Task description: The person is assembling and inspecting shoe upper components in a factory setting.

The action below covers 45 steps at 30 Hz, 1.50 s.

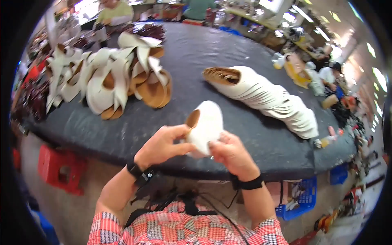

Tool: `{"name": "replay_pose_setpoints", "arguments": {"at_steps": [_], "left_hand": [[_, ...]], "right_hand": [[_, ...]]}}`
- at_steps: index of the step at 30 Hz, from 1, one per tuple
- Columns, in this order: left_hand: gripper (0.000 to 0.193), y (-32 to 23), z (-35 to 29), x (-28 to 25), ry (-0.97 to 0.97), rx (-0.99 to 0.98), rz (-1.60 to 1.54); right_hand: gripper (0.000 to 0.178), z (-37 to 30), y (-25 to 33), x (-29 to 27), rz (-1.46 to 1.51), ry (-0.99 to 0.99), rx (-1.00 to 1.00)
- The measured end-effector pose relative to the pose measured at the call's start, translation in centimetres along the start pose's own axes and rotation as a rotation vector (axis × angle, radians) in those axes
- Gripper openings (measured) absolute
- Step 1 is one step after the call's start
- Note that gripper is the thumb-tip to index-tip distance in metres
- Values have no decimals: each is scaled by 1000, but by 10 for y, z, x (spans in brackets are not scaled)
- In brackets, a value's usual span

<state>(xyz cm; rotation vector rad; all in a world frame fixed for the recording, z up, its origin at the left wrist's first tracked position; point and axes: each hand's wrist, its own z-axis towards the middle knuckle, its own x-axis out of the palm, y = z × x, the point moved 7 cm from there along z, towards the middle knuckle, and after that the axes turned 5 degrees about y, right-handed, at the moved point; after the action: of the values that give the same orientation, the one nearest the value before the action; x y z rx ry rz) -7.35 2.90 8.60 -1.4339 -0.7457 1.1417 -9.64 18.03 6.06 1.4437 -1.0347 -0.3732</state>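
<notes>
Between my two hands is a white shoe upper [207,124] with a tan inner side, raised over the near part of the dark table. My left hand [165,143] pinches its left edge between thumb and fingers. At its lower right edge, my right hand [232,150] grips it with bent fingers. Beyond, to the right, a long row of nested white shoe uppers [269,98] lies overlapped on the table. Off to the left is a loose heap of white uppers [100,87], several showing tan inner faces.
The table [183,53] has a dark cover and a curved near edge. Dark red shiny pieces [32,98] lie at the far left. A small yellowish bottle [326,141] stands at the right. Below are a red stool [61,167] and a blue basket [300,200]. Other people sit farther off.
</notes>
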Motion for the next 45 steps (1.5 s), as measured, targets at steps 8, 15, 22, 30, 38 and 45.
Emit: {"name": "replay_pose_setpoints", "arguments": {"at_steps": [8, 15, 22, 30, 38, 45], "left_hand": [[12, -14, -47, -41, -6, 271, 167], [9, 9, -61, -62, 165, 317, 150], [12, 38, -68, -50, 160, 326, 303], [31, 40, -55, -51, -69, 166, 174], [44, 36, -59, -37, -41, 113, 100], [40, 47, -40, -34, -3, 233, 24]], "right_hand": [[47, 4, 9, 73, -268, -57, -271], [20, 19, -36, 100, -485, -244, -113], [15, 14, -56, 100, -563, -206, 133], [11, 17, -47, 107, -38, -216, -14], [10, 3, -66, 98, 60, -265, -15], [7, 5, -66, 94, 145, -277, 84]]}}
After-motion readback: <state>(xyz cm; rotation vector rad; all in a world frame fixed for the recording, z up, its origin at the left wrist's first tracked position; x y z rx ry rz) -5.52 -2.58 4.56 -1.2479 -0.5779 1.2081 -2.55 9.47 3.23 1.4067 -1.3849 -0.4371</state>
